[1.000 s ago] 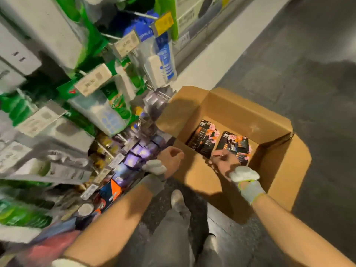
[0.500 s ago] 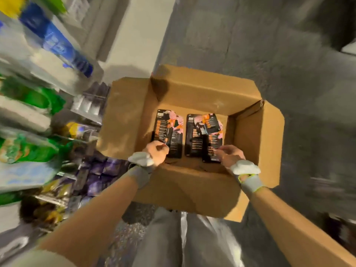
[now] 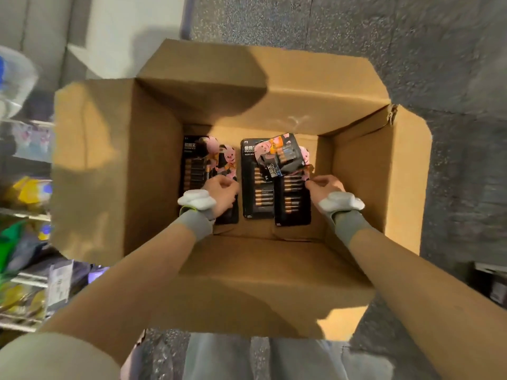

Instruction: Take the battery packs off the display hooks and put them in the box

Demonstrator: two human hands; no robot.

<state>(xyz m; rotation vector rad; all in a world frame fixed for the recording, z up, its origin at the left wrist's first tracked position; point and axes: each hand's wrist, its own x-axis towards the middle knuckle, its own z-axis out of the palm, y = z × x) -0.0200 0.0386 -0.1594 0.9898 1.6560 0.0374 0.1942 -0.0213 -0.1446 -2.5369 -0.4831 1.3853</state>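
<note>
Down on the speckled floor [image 3: 452, 78], an open cardboard box [image 3: 356, 174] stands with all four flaps spread outward, which leaves its mouth wide and lets both arms reach straight in from the near side. Several battery packs lie flat on its bottom, side by side and face up. That looks deliberate, so later packs can stack evenly.

The left battery pack [image 3: 196, 165] lies against the left wall. The left grip [image 3: 220, 192] rests over its near half with fingers curled down toward the card. I cannot tell whether it clasps that pack or only sits clenched on it, since the knuckles hide the fingertips.

The middle battery pack [image 3: 256, 193] lies free between the two hands. Just beside it is the right battery pack [image 3: 292, 198], and a small battery pack [image 3: 282, 157] lies tilted across the far ends of both. The right grip [image 3: 326, 187] has thumb and forefinger pinched together on the right edge of the right battery pack, probably nudging it square against its neighbour.

Blurred display shelves [image 3: 24, 187] with coloured goods run along the left edge. No hook can be made out there. Judging by this, the person is mid-task, settling a delivered batch before going back for more.
</note>
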